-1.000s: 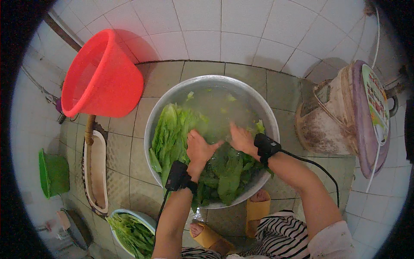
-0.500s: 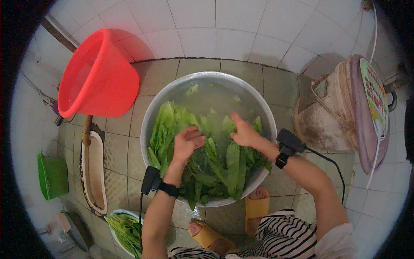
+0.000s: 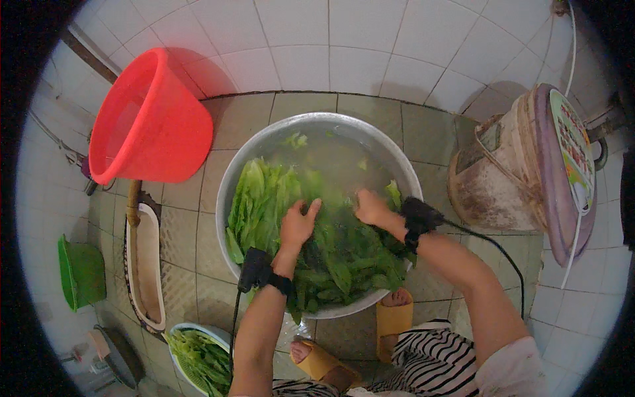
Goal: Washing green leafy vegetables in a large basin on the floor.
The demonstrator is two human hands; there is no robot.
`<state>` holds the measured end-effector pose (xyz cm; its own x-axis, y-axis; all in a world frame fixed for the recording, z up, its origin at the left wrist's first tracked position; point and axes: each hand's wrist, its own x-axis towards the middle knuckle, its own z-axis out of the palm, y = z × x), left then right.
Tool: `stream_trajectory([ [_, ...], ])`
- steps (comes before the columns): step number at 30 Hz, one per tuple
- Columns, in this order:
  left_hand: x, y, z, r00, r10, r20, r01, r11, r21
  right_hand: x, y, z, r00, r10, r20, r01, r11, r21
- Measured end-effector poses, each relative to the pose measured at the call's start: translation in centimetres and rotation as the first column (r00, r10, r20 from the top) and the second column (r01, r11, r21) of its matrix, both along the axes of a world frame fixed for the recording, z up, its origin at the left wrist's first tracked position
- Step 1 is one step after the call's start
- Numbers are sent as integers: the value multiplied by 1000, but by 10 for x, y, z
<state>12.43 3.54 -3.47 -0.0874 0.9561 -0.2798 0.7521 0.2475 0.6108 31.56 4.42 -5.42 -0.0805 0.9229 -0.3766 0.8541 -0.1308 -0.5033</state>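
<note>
Leafy greens (image 3: pixel 334 264) lie in cloudy water in a round metal basin (image 3: pixel 319 116), massed from 10 o'clock down through 6 to 4 o'clock. The left hand (image 3: pixel 297 226), at 9 o'clock of the basin's centre, has its thumb raised apart from fingers among the leaves, and the right hand (image 3: pixel 373 207), near 3 o'clock, dips its fingertips into the water; whether either grip grasps a leaf cannot be told. Beyond the basin stand a red bucket (image 3: pixel 165 132) toward 10 o'clock and a bowl (image 3: pixel 210 329) of further greens toward 7.
</note>
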Motion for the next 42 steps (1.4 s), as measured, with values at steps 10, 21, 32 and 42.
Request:
stream_trajectory([
  [10, 1, 32, -42, 951, 81, 297, -120, 986, 116, 23, 21, 33, 940, -50, -337, 61, 998, 24],
  [21, 5, 34, 3, 785, 161, 598, -142, 987, -78, 23, 29, 23, 829, -180, -530, 217, 976, 8],
  [32, 15, 43, -23, 994, 33, 103, -86, 817, 570, -25, 19, 19, 1000, 26, -14, -24, 992, 120],
  [42, 7, 18, -23, 913, -218, -346, 174, 973, -154, 2, 6, -50, 954, 293, 63, -299, 925, 235],
])
